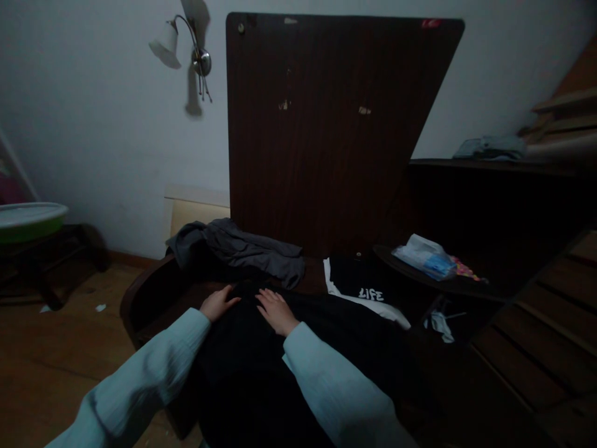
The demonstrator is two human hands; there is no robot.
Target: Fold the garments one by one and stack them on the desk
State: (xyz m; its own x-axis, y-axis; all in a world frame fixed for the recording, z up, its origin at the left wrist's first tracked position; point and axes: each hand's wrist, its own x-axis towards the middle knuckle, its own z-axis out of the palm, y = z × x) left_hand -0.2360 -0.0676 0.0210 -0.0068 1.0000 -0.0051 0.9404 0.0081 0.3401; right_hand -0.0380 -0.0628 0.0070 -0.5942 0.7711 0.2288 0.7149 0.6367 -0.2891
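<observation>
A large black cloth (252, 367), probably a garment, is spread over a dark wooden surface and hangs toward me. On its far left part rests my left hand (220, 303), fingers stretched out along the fabric. My right hand (276, 312) lies a short way to the right, palm down, with its fingers spread on the same cloth. Both hands seem to press on it without gripping. Just beyond them a grey garment (254, 246) lies crumpled. To the right is a folded black-and-white garment (357, 283) with white lettering. The dim light hides the black cloth's outline.
An upright dark wooden panel (321, 137) stands behind the clothes. At right, a shelf holds a plastic packet (424, 256). A curved wooden armrest (140, 298) borders the left side. Farther left, a green basin (32, 224) sits on a low stool. A lamp (166, 46) hangs on the wall.
</observation>
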